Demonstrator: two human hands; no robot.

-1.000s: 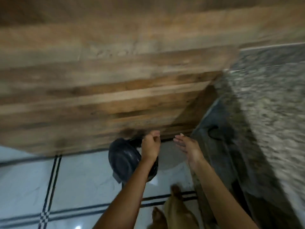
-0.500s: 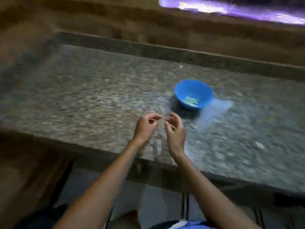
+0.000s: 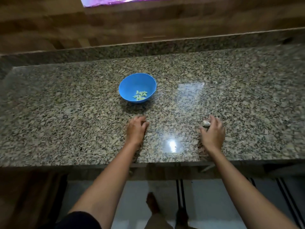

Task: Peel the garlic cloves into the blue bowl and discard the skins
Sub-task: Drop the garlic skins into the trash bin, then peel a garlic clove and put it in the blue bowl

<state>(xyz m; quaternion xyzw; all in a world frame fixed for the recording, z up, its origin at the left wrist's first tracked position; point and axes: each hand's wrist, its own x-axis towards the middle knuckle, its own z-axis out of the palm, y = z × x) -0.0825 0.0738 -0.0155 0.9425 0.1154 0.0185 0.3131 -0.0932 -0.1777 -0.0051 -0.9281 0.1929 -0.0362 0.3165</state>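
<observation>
The blue bowl (image 3: pixel 137 87) stands on the granite counter (image 3: pixel 66 113) with several peeled garlic cloves (image 3: pixel 140 95) in its bottom. An unpeeled garlic clove (image 3: pixel 206 123) lies on the counter to the right. My right hand (image 3: pixel 212 132) hovers over it with fingers spread, fingertips at the clove, not closed round it. My left hand (image 3: pixel 136 128) rests low over the counter just in front of the bowl, fingers loosely bent, holding nothing visible.
A raised granite ledge (image 3: pixel 148 47) and a wooden wall (image 3: pixel 115 25) run along the back. The counter's front edge (image 3: pixel 148 164) is near my forearms. Below it are a tiled floor (image 3: pixel 206 204) and my feet (image 3: pixel 153 204).
The view swung from the dark bin on the floor up to the counter. My hands, close together half a second ago, have parted; the right has gone to the clove on the right.
</observation>
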